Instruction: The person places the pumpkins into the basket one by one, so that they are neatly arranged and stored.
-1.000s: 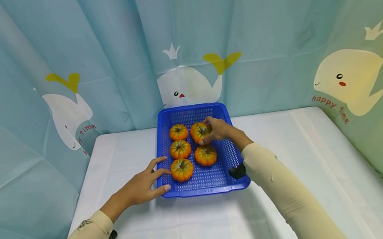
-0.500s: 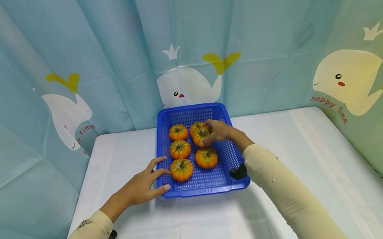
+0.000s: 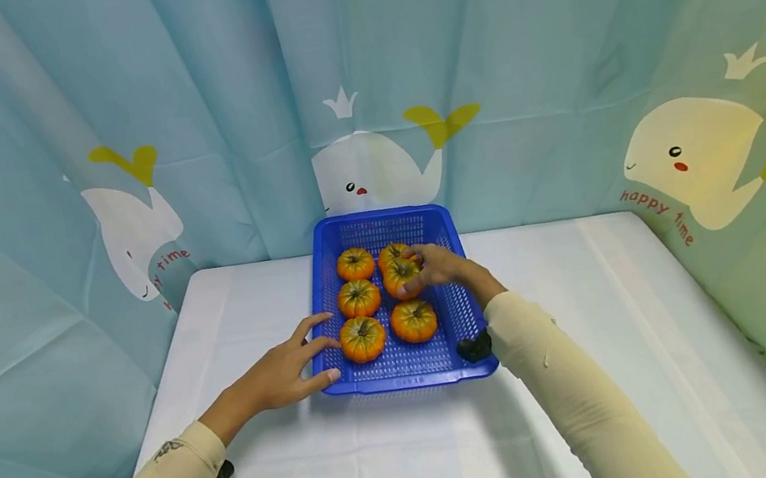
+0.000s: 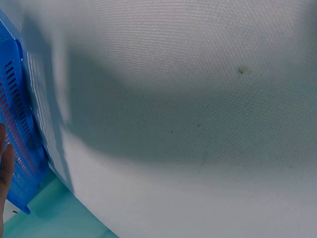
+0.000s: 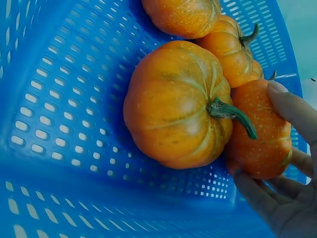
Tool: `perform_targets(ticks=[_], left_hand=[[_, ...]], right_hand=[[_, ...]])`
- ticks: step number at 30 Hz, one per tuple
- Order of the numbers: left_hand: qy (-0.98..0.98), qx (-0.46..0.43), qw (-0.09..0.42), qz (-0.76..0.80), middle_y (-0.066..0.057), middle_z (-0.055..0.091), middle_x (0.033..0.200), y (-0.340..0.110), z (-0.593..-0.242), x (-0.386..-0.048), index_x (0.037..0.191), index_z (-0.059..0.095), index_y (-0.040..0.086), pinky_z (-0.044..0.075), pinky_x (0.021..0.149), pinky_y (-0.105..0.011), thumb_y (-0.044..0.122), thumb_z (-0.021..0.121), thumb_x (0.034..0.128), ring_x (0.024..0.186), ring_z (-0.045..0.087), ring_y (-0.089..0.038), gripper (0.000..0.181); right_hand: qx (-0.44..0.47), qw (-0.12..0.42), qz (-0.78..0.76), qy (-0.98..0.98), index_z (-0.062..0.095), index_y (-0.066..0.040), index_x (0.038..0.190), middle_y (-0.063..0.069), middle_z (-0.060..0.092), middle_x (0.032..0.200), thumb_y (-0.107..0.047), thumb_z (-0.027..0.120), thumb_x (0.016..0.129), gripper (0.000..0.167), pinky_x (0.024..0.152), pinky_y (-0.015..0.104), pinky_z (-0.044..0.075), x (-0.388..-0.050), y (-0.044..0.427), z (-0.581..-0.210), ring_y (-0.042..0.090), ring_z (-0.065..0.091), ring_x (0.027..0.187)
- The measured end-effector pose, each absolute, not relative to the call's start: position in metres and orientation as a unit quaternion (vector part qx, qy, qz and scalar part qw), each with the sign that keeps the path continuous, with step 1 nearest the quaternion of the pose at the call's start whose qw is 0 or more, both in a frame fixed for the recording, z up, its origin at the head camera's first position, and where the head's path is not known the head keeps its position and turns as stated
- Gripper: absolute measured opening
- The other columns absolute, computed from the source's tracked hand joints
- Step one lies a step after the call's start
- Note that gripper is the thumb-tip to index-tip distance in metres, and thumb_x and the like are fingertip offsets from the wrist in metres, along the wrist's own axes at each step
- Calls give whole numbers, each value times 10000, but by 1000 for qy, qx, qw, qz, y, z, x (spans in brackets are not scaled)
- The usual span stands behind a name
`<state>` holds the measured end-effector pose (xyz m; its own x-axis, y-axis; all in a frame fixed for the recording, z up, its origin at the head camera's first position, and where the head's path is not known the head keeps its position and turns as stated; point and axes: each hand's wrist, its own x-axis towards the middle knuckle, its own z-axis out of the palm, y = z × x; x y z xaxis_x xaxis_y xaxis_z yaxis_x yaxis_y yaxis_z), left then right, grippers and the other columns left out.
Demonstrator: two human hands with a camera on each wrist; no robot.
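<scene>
A blue perforated basket holds several small orange pumpkins in two columns. My right hand grips the middle pumpkin of the right column, fingers on its far side and thumb on its near side. The right wrist view shows this held pumpkin on its side, touching a larger green-stemmed pumpkin. Behind it in the head view sits another pumpkin, partly covered. My left hand rests at the basket's left rim with its fingers spread, beside the nearest left-column pumpkin.
The basket stands on a white-covered table, close to its back edge. A pale blue curtain with whale prints hangs behind and on both sides. In the left wrist view, the basket's side appears at the left edge.
My right hand has moved slightly nearer with its pumpkin, uncovering the pumpkin behind it. The nearest right-column pumpkin has shifted a little towards me. My left hand stays put.
</scene>
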<state>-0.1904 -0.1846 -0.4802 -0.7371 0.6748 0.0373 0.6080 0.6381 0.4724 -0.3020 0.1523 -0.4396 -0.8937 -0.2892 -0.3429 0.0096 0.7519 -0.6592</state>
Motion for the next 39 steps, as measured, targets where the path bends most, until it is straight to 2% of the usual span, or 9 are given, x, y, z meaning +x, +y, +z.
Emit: perform_targets(ticks=[8,15,22,27,34,39], left_hand=[[905,353,72,227,-31,203,1651,-185,-481,-190,1344,599,228,555,933,-508,567,554,970,1134,655,-333,506],[904,354,75,228,-41,204,1649,-185,-480,-190,1345,598,228,563,915,-495,556,557,974,1093,669,-317,496],[904,356,72,226,-41,205,1649,-185,-479,-190,1345,597,225,570,895,-478,549,557,977,1049,680,-296,492],[904,355,72,226,-32,201,1651,-185,-481,-190,1345,596,236,572,887,-477,558,554,976,1033,682,-292,491],[903,357,72,228,-27,199,1652,-185,-481,-191,1346,596,237,570,888,-478,562,550,976,1031,681,-286,495],[903,357,71,228,-28,204,1651,-185,-480,-190,1343,598,241,567,898,-484,562,551,975,1045,679,-294,490]], right_hand=[[-47,231,-355,905,411,-90,1462,190,437,1484,-394,828,811,831,1141,597,353,-302,150,-447,395,444,1341],[-48,226,-368,901,437,-108,1452,200,434,1492,-346,834,815,787,1151,595,339,-301,148,-452,404,438,1340],[-45,229,-370,899,433,-31,1426,230,462,1458,-289,830,823,767,1162,542,351,-299,145,-452,385,465,1315],[-46,229,-363,902,424,-13,1399,231,479,1426,-269,824,828,742,1157,527,365,-299,145,-452,377,477,1292],[-22,256,-354,899,404,-25,1388,224,475,1394,-270,854,801,779,1150,545,367,-301,143,-455,391,464,1291],[-15,266,-345,900,366,-4,1445,238,448,1454,-249,837,820,820,1175,555,325,-304,142,-456,400,437,1344]])
